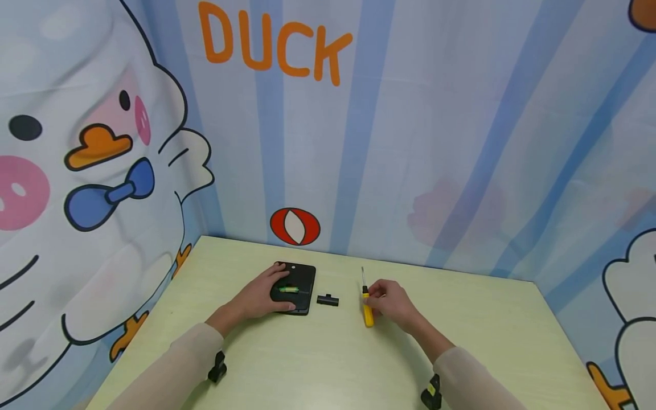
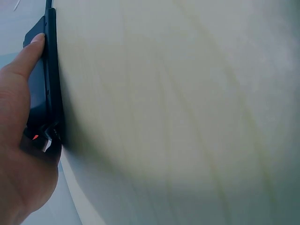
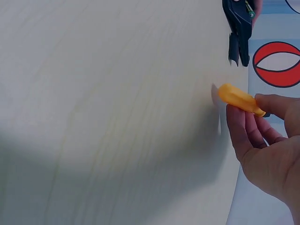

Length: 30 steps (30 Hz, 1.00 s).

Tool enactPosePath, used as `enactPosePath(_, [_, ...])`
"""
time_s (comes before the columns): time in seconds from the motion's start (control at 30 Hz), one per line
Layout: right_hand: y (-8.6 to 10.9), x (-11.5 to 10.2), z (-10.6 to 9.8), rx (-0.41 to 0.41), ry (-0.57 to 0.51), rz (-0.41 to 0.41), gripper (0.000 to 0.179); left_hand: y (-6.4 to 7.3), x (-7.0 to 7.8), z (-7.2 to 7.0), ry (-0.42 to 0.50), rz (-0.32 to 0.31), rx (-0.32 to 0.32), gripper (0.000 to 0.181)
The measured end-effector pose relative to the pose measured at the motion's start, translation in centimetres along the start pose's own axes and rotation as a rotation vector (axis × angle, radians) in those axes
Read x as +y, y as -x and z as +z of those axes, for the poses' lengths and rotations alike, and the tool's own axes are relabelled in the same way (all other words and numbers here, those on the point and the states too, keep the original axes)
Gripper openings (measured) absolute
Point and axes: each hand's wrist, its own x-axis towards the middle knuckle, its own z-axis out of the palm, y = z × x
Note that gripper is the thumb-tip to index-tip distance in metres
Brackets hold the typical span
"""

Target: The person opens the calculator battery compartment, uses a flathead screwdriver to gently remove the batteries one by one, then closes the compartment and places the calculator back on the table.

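A flat black device (image 1: 304,285) lies on the table with its back up. A green battery (image 1: 289,289) shows in a slot in it. My left hand (image 1: 258,295) holds the device from its left side, thumb near the front edge and fingers toward the far edge. In the left wrist view the thumb lies on the black casing (image 2: 38,89). A small black battery cover (image 1: 328,300) lies just right of the device. My right hand (image 1: 393,304) pinches a yellow-handled screwdriver (image 1: 368,313) between thumb and fingers, its metal shaft pointing away from me.
The pale wooden table (image 1: 307,364) ends at a hanging cloth (image 1: 389,142) with duck drawings and blue stripes. A small black camera is strapped at each wrist, one on the left sleeve (image 1: 179,364) and one on the right sleeve (image 1: 471,378).
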Motion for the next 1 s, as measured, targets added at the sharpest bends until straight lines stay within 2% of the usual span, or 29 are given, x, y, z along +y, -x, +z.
enactPosePath(0.27, [0.1,0.7,0.6,0.049,-0.004,0.046,0.013,0.0,-0.1,0.0,0.006,-0.001,-0.004,0.1])
enactPosePath(0.7, [0.1,1.2,1.1,0.103,0.106,0.092,0.013,0.0,-0.1,0.1,0.017,0.006,0.01,0.1])
enactPosePath(0.87, [0.2,1.1,1.4,0.117,0.149,0.084,0.014,0.1,-0.2,0.0,0.02,0.008,0.01,0.099])
enactPosePath(1.0, [0.2,0.9,1.6,0.125,0.201,0.047,0.014,0.1,-0.2,0.0,0.02,0.014,0.009,0.099])
